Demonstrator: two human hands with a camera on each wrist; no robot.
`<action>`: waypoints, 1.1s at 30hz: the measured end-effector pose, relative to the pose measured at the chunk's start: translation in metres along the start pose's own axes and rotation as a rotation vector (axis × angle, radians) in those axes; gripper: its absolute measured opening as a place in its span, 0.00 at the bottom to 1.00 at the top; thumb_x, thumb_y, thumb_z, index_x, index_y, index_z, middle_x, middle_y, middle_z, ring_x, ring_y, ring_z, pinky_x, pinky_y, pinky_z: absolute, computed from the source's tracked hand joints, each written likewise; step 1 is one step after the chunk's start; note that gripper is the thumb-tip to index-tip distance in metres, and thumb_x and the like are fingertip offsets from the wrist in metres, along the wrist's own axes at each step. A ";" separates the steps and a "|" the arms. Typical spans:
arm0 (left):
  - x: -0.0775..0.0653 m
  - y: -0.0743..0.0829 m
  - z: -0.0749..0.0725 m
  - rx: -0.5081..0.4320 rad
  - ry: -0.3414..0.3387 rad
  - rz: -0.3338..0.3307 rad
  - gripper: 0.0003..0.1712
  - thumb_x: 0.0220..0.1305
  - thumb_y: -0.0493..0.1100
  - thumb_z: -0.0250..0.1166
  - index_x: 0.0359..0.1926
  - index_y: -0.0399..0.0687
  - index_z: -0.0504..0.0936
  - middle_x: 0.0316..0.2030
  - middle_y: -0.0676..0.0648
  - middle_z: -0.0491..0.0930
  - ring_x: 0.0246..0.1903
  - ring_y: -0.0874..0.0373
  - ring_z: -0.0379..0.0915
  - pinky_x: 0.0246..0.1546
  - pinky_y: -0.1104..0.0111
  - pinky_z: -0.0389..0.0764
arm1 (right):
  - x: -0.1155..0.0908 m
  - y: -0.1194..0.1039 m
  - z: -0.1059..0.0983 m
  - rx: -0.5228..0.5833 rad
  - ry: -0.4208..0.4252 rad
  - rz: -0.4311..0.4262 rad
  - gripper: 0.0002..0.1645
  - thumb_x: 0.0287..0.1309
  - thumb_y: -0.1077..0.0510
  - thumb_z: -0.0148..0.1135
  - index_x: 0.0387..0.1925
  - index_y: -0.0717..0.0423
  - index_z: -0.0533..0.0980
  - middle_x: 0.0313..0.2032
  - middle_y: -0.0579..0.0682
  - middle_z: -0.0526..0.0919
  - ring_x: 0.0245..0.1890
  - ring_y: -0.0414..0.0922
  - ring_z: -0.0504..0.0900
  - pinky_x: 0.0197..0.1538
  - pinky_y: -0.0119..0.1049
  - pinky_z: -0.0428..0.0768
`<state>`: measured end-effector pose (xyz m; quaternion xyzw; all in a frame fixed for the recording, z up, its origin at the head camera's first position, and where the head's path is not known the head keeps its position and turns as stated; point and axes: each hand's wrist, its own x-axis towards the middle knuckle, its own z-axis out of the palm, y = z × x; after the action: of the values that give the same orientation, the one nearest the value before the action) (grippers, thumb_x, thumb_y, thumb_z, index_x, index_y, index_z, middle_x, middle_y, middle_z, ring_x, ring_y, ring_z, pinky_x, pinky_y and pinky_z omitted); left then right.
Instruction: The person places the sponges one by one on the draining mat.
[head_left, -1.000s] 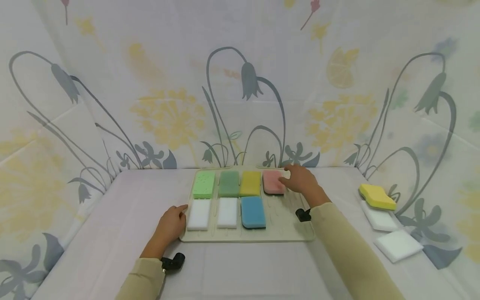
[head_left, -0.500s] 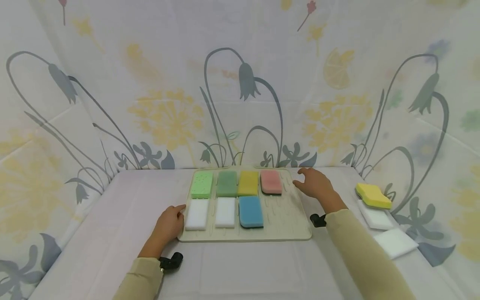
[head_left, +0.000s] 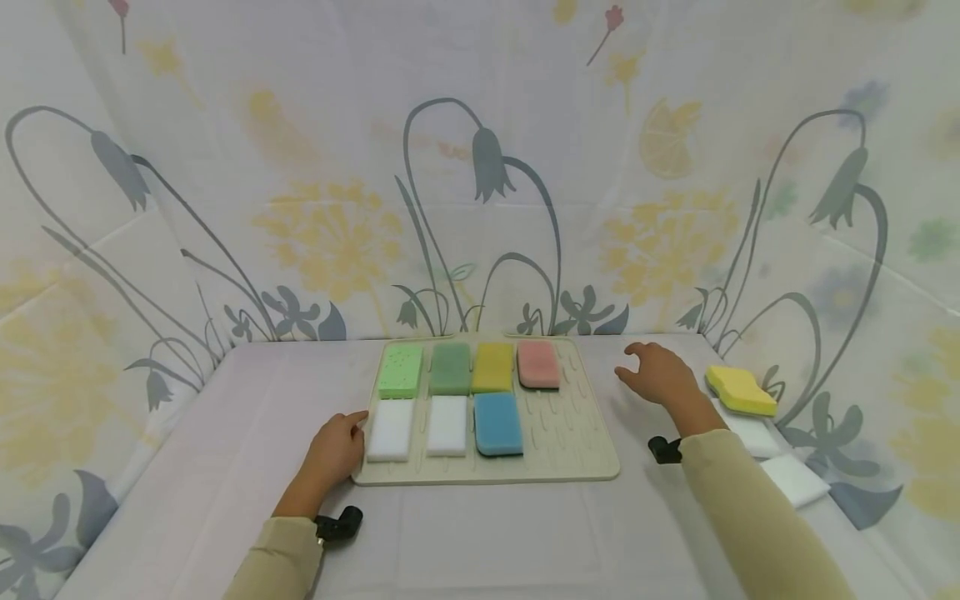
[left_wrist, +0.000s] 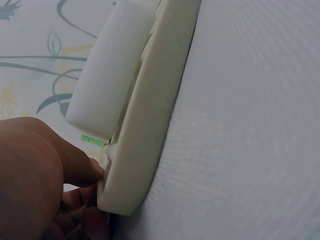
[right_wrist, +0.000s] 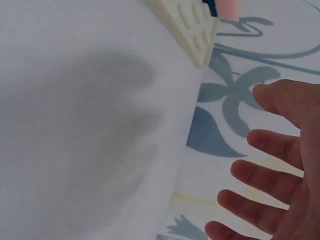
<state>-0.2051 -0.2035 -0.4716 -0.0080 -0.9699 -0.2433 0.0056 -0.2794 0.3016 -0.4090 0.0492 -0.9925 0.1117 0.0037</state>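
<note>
A beige ridged tray point(head_left: 570, 433) lies on the table with sponges in two rows. The back row has a light green sponge point(head_left: 401, 371), a dull green sponge point(head_left: 450, 369), a yellow sponge point(head_left: 492, 367) and a pink sponge point(head_left: 537, 364). In front are two white sponges, the left one point(head_left: 390, 429) and the right one point(head_left: 447, 426), plus a blue sponge point(head_left: 498, 424). My left hand point(head_left: 335, 447) pinches the tray's left edge, thumb on the rim and fingers beneath in the left wrist view. Right of the tray, my right hand point(head_left: 660, 377) hovers with fingers spread, holding nothing.
At the table's right side, a yellow wavy-edged sponge point(head_left: 741, 390) rests on a white pad point(head_left: 756, 437). A second white pad point(head_left: 795, 481) lies nearer, partly behind the right sleeve point(head_left: 750, 500). A flower-printed cloth point(head_left: 337, 167) rises behind.
My right hand has let go of the pink sponge and moved right, off the tray toward the yellow wavy-edged sponge. My left hand keeps its place at the tray's edge.
</note>
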 end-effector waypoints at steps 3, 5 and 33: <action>0.000 0.001 -0.001 -0.002 -0.003 0.001 0.23 0.67 0.36 0.52 0.62 0.33 0.73 0.33 0.42 0.75 0.29 0.55 0.67 0.31 0.63 0.70 | -0.005 0.008 -0.003 -0.008 -0.005 0.008 0.35 0.64 0.43 0.53 0.62 0.63 0.69 0.59 0.70 0.72 0.56 0.68 0.72 0.53 0.61 0.72; 0.000 0.002 -0.001 -0.004 -0.003 0.005 0.23 0.67 0.36 0.51 0.62 0.33 0.73 0.33 0.42 0.75 0.29 0.55 0.67 0.31 0.63 0.70 | -0.008 0.014 -0.005 -0.017 -0.002 0.010 0.35 0.64 0.43 0.54 0.62 0.64 0.69 0.58 0.71 0.72 0.55 0.68 0.73 0.53 0.61 0.72; -0.001 0.001 -0.001 0.000 0.015 0.019 0.24 0.66 0.35 0.51 0.61 0.32 0.73 0.34 0.41 0.76 0.29 0.54 0.68 0.32 0.61 0.72 | -0.045 0.080 -0.025 -0.032 -0.014 0.173 0.39 0.63 0.39 0.51 0.63 0.64 0.66 0.58 0.75 0.67 0.52 0.76 0.69 0.49 0.74 0.64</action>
<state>-0.2037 -0.2031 -0.4706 -0.0152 -0.9697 -0.2434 0.0153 -0.2429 0.3895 -0.4032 -0.0361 -0.9947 0.0953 -0.0123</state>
